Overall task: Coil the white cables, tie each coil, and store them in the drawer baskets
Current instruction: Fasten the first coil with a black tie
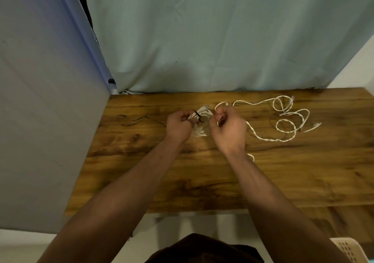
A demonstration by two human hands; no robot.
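A coiled white cable (201,121) sits between my hands above the middle of the wooden table (202,171). A black tie (198,116) wraps round the coil near its top. My left hand (179,128) grips the coil's left side. My right hand (228,129) is curled at the coil's right side; what its fingers pinch is hidden. A second white cable (287,121) lies loose in tangled loops on the table to the right, one strand running under my right wrist.
Thin black ties (131,121) lie on the table at the left. A grey panel (40,121) borders the table's left edge, a pale curtain (222,40) hangs behind it. A beige perforated basket (347,249) shows at the bottom right.
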